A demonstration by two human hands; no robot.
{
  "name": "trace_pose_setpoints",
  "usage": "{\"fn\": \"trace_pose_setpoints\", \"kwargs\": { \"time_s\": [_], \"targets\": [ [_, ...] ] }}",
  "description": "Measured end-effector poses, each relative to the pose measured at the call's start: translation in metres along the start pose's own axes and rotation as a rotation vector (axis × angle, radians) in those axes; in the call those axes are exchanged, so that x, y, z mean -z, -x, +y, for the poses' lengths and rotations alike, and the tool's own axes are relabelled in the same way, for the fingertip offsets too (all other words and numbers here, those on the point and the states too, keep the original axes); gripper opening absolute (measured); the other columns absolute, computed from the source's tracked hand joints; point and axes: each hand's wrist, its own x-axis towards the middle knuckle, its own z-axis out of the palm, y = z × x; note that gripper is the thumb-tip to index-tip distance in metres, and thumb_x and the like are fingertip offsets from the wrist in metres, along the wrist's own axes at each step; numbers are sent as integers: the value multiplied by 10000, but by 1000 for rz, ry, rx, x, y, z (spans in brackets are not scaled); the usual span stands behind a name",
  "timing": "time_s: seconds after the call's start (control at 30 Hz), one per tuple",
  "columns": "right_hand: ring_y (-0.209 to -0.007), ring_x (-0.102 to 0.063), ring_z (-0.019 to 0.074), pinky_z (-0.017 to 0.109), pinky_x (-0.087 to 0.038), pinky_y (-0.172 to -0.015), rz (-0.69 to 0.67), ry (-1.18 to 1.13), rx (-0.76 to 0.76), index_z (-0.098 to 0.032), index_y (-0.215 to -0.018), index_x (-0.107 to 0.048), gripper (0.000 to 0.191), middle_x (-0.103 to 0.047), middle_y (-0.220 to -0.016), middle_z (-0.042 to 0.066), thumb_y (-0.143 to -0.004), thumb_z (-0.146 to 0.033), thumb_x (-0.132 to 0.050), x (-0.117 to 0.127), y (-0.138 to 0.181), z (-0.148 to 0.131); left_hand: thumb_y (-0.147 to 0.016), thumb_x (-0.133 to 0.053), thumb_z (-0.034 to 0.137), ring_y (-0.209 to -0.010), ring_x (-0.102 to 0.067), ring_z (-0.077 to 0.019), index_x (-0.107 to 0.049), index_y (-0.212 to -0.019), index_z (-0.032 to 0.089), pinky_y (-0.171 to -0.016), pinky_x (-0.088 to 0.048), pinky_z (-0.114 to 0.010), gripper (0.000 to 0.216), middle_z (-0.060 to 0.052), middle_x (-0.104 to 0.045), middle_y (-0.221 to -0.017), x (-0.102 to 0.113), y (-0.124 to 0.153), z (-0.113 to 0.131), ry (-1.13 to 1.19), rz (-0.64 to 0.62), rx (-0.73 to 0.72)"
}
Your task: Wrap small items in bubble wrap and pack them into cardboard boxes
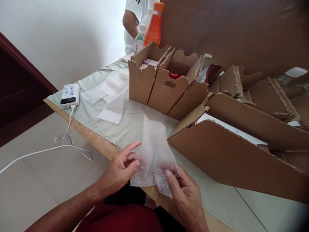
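Clear bubble wrap (pixel 152 145) hangs between my hands at the table's front edge. A line runs down its middle, and I cannot tell whether it is one folded piece or two. My left hand (pixel 124 166) grips the left side, its thumb in front, some fingers showing dimly through the plastic and the index finger stretched out. On the lower right, my right hand (pixel 183 190) pinches the wrap, thumb in front and fingertips behind. More bubble wrap pieces (pixel 112 108) lie flat on the table beyond my left hand.
Cardboard bins (pixel 142 80) holding packages stand in a row along the back; a larger cardboard box (pixel 229 154) is at the right. A white power bank (pixel 70 95) with a cable sits at the left corner. Bottles (pixel 153 30) and a person (pixel 131 24) are behind.
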Motion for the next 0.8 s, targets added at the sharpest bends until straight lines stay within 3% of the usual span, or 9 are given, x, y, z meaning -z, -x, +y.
{"fn": "trace_pose_setpoints", "kwargs": {
  "time_s": [0.17,0.3,0.37,0.47,0.57,0.63,0.73,0.8],
  "targets": [
    [-883,-724,244,286,-574,-726,162,98,45,-245,-943,-779,314,-788,-934,54,-888,-509,-619,9,-11,2,-895,-636,310,-798,-663,-155,-479,-1457,164,-711,-501,-255,602,-41,-760,-878,36,-9,5,-84,181,-28],
    [-847,-730,246,313,-589,-780,127,56,0,-228,-958,-772,357,-775,-851,61,-845,-543,-650,6,-20,2,-904,-597,306,-706,-628,-143,-503,-1446,173,-637,-481,-256,565,-10,-724,-809,56,-23,10,-292,209,-61],
    [-844,-739,251,319,-598,-788,84,-9,-48,-214,-1018,-757,414,-777,-863,69,-820,-570,-681,3,-22,6,-896,-591,301,-749,-646,-157,-539,-1412,177,-646,-506,-270,533,-34,-730,-900,63,-31,11,-438,241,-111],
    [-939,-747,273,317,-599,-825,52,-76,-106,-199,-1100,-730,500,-790,-996,102,-787,-588,-731,0,-25,15,-873,-592,274,-895,-661,-214,-585,-1349,182,-656,-542,-299,485,-100,-708,-1115,74,-47,11,-713,411,-279],
    [-983,-746,289,313,-600,-842,65,-80,-144,-182,-1105,-724,557,-791,-1042,123,-756,-615,-752,-2,-27,22,-874,-597,271,-1066,-626,-294,-622,-1285,191,-829,-570,-407,419,-131,-673,-1175,86,-64,15,-975,567,-428],
    [-973,-749,289,308,-602,-839,80,-63,-144,-178,-1106,-724,572,-794,-1024,121,-748,-624,-754,-3,-28,25,-868,-639,323,-1195,-576,-354,-611,-1290,175,-995,-511,-509,448,-167,-634,-1264,91,-79,18,-1076,616,-464],
    [-972,-751,286,300,-601,-839,93,-17,-118,-179,-1118,-721,556,-797,-1011,115,-762,-605,-751,-4,-29,30,-842,-695,415,-1368,-448,-430,-525,-1386,118,-1112,-391,-591,642,-244,-505,-1464,91,-107,25,-1146,647,-443],
    [-978,-751,283,297,-598,-851,105,31,-104,-179,-1127,-720,555,-797,-1029,115,-775,-607,-736,-4,-30,33,-829,-711,428,-1442,-367,-443,-452,-1450,77,-1144,-345,-589,759,-280,-428,-1540,88,-129,30,-1178,655,-345]
  ]
}}
